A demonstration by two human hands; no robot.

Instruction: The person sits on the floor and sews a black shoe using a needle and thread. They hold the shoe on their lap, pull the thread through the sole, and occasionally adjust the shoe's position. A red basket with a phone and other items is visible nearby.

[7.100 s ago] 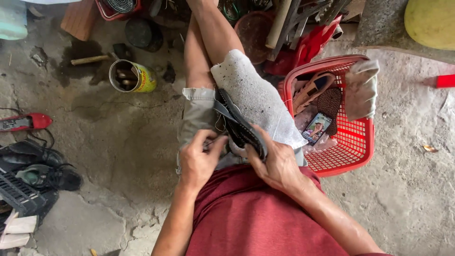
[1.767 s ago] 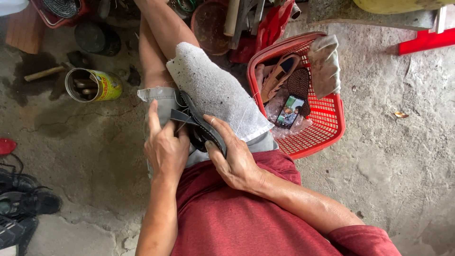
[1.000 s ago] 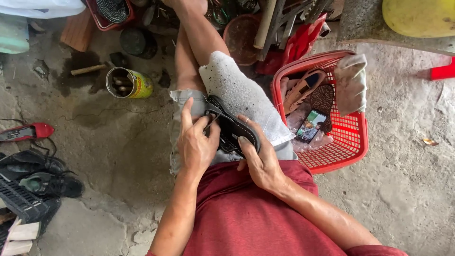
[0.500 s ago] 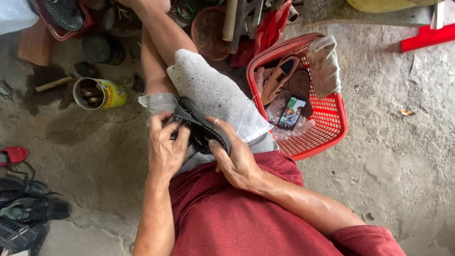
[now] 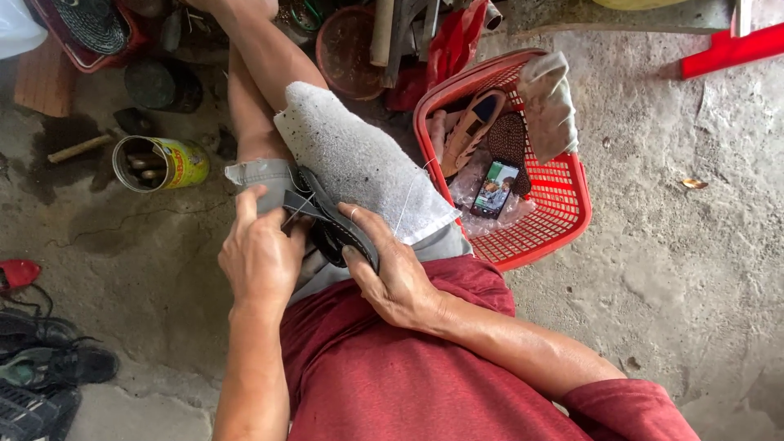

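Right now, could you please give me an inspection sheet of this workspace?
Surface: rough, stained concrete floor; work rests on the person's lap.
Job's things: black sandal on a grey-white cloth over the thigh; a thin thread runs across the cloth.
Clutter: yellow can; red basket with a tan sandal, a phone and a rag; dark shoes.
Hands: left hand and right hand both grip the black sandal.
Cables: nothing seen.
Surroundings: brown bowl, red bar.
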